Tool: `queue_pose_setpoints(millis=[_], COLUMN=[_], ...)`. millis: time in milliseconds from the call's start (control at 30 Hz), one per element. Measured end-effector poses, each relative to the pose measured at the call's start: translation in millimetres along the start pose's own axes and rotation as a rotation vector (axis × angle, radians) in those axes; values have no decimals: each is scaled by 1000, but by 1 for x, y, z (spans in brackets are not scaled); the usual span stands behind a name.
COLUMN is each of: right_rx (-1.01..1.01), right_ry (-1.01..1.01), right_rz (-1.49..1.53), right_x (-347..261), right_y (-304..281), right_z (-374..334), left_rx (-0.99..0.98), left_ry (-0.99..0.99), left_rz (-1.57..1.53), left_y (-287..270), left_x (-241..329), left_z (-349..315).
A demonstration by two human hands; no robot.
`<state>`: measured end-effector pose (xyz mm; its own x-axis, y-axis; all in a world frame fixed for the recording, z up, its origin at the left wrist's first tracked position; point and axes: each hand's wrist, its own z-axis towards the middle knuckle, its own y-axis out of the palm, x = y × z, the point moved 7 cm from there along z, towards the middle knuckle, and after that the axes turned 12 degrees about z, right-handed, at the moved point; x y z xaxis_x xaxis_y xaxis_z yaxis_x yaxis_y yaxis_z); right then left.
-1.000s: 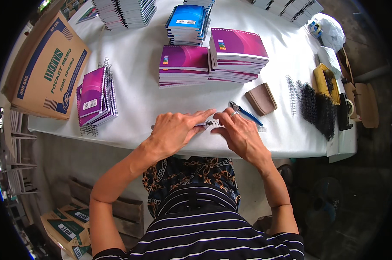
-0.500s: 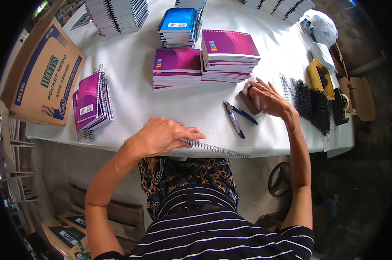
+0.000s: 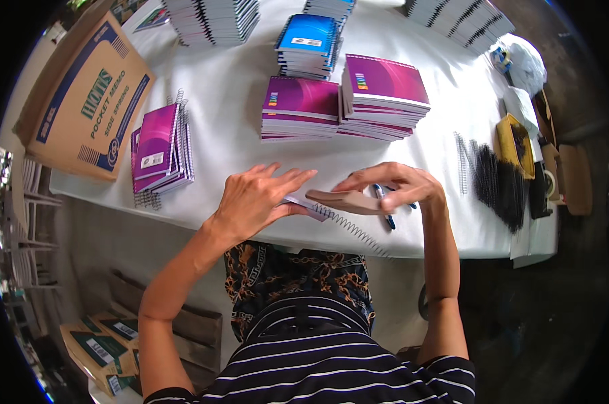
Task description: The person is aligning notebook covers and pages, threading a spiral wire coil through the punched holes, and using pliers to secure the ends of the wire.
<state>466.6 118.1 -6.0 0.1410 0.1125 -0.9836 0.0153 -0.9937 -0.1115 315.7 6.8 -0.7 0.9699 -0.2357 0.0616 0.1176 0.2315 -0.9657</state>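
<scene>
Near the front edge of the table, my left hand [image 3: 254, 202] grips a small notebook [image 3: 309, 207], mostly hidden under the fingers and thumb. A wire spiral coil [image 3: 355, 231] trails from the notebook's edge toward the lower right, its end past the table edge. In my right hand [image 3: 405, 185] is a flat brown block [image 3: 351, 201], smeared by motion and held over the coil beside the notebook. Blue-handled cutting pliers [image 3: 388, 217] lie partly hidden below my right hand.
Purple notebooks stand in stacks [image 3: 385, 84] beyond my hands, a blue stack [image 3: 306, 37] behind them. Coil-bound purple notebooks [image 3: 158, 145] lie at left beside a cardboard carton [image 3: 92, 97]. Black coils [image 3: 496, 182] and a yellow container [image 3: 513, 145] are at right.
My right hand has lifted the brown block off the table and brought it left to the notebook. My left hand has raised and tilted the notebook with its coil.
</scene>
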Motion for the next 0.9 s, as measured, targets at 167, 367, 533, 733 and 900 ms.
queue_pose_setpoints(millis=[167,367,533,733,900], right_rx=[14,141,86,26,40], right_ry=[-62,161,40,11,-216], right_rz=[3,-73,40,11,348], right_x=[-4,8,-3,-4,-1], right_y=[0,-3,-1,-3,-14], right_z=[7,16,12,24,20], left_rx=[26,14,31,66,137], left_ry=[-38,-97,-136,-184,-273], left_rz=[39,16,8,-26,-450], left_y=[-1,2,2,-2,-2], left_x=[-6,-8,-9,-16,-32], left_z=[-2,-1,0,-2,-3])
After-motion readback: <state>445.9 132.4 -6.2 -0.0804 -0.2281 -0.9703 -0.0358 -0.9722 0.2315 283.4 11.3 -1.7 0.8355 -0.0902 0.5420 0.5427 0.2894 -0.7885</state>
